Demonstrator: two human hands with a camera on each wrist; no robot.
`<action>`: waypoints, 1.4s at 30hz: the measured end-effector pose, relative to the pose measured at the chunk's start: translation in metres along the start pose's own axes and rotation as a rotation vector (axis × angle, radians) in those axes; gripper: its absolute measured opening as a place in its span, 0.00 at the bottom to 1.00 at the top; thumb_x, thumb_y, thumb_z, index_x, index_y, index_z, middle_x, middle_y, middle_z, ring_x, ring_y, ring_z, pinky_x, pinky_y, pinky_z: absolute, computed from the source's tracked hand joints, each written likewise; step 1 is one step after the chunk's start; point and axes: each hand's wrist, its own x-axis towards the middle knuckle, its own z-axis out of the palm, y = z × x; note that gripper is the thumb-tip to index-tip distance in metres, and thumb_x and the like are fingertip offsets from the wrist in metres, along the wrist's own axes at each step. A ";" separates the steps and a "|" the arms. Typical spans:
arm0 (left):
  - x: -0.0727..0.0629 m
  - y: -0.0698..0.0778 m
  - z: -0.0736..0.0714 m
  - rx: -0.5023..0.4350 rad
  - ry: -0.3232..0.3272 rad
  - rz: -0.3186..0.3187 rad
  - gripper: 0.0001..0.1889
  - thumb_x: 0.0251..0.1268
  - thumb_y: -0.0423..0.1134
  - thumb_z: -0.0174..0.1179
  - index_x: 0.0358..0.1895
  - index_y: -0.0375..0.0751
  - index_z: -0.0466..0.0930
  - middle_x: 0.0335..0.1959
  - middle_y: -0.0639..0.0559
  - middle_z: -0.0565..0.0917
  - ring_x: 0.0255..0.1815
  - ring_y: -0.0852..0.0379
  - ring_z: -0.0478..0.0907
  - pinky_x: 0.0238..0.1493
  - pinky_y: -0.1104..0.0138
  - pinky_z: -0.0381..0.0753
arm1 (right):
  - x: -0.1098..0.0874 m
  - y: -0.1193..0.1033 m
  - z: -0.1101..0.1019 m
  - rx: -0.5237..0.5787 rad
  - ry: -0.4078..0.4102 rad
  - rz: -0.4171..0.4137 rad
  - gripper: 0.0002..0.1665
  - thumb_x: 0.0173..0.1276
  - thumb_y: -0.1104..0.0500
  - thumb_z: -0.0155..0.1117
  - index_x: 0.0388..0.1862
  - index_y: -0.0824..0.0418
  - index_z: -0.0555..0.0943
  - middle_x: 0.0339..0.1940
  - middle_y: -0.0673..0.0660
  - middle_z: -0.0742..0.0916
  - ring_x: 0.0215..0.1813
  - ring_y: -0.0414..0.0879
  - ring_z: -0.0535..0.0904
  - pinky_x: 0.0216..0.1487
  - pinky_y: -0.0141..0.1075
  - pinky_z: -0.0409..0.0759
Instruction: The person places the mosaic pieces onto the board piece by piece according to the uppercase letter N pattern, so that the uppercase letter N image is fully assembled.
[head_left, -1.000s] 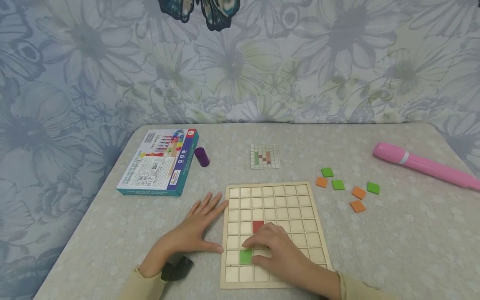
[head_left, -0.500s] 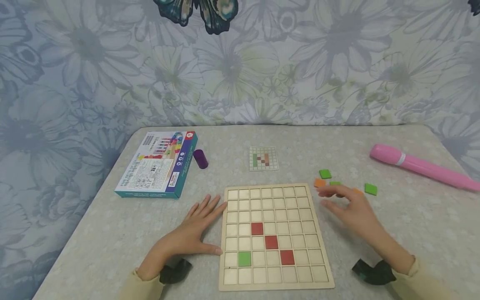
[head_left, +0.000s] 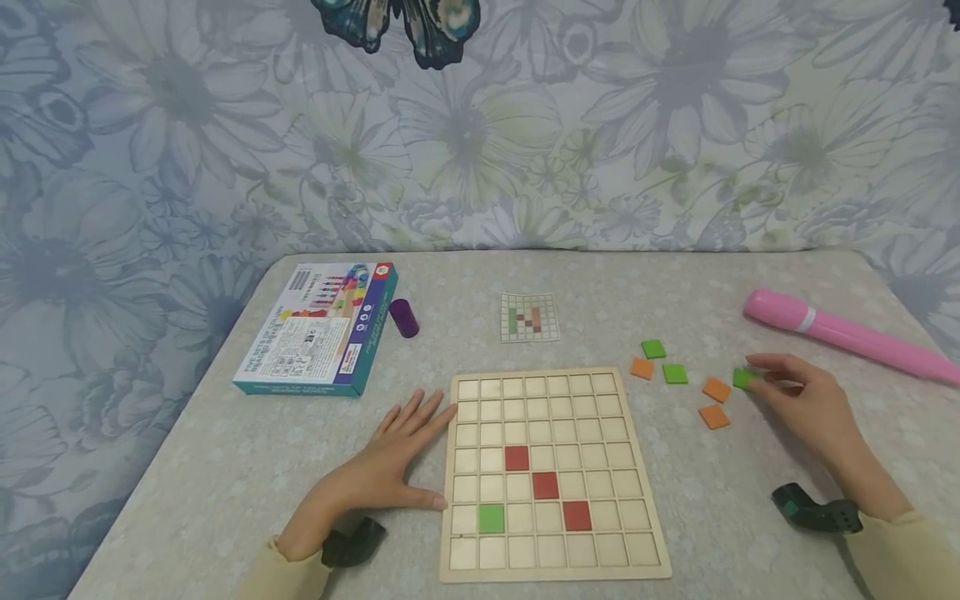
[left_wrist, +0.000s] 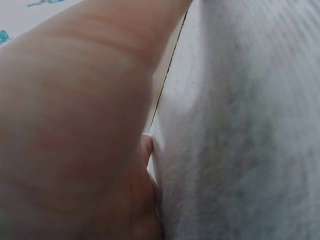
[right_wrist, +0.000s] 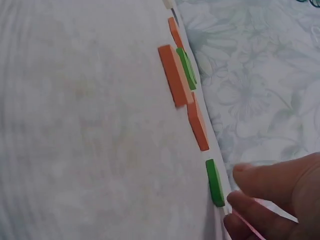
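My left hand point(head_left: 386, 467) lies spread on the table, its thumb and index fingertips right at the left edge of the wooden grid board point(head_left: 555, 575). The board bears one green tile point(head_left: 491, 518) low on the left and red tiles point(head_left: 545, 485) along a diagonal. Over at the right, my right hand point(head_left: 810, 400) reaches with thumb and index apart at a loose green tile point(head_left: 742, 378). In the right wrist view that green tile point(right_wrist: 215, 183) lies flat just ahead of the fingertips. A forearm fills much of the left wrist view.
Loose orange tiles point(head_left: 716, 389) and more green tiles point(head_left: 675, 373) lie right of the board. Behind it is a small printed pattern card point(head_left: 529, 318). A cardboard box point(head_left: 315, 325) and a purple cylinder point(head_left: 403, 318) stand at left, a pink wand-shaped object point(head_left: 847, 330) at right.
My right hand has left the board, passed over the loose tiles and come to the rightmost green one. Red tiles it covered now show. My left hand stays in place.
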 end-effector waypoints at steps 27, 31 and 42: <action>-0.002 0.003 0.000 0.013 -0.024 -0.028 0.58 0.43 0.66 0.66 0.75 0.46 0.45 0.75 0.46 0.41 0.73 0.44 0.31 0.65 0.46 0.32 | -0.001 -0.002 0.004 -0.042 0.030 -0.024 0.21 0.62 0.60 0.67 0.53 0.65 0.78 0.43 0.52 0.83 0.39 0.27 0.69 0.36 0.20 0.67; -0.003 0.002 -0.001 0.025 -0.017 -0.027 0.58 0.43 0.67 0.66 0.75 0.46 0.45 0.75 0.45 0.41 0.73 0.44 0.31 0.65 0.46 0.32 | 0.013 -0.005 0.014 -0.001 0.084 -0.085 0.20 0.62 0.54 0.68 0.53 0.57 0.80 0.41 0.41 0.82 0.41 0.31 0.71 0.38 0.20 0.67; 0.001 -0.001 0.001 0.029 -0.011 -0.011 0.58 0.43 0.67 0.65 0.75 0.47 0.45 0.75 0.46 0.41 0.73 0.45 0.30 0.65 0.46 0.32 | 0.014 -0.120 0.048 0.192 0.018 -0.292 0.19 0.55 0.68 0.71 0.48 0.61 0.82 0.41 0.54 0.84 0.41 0.40 0.73 0.41 0.28 0.69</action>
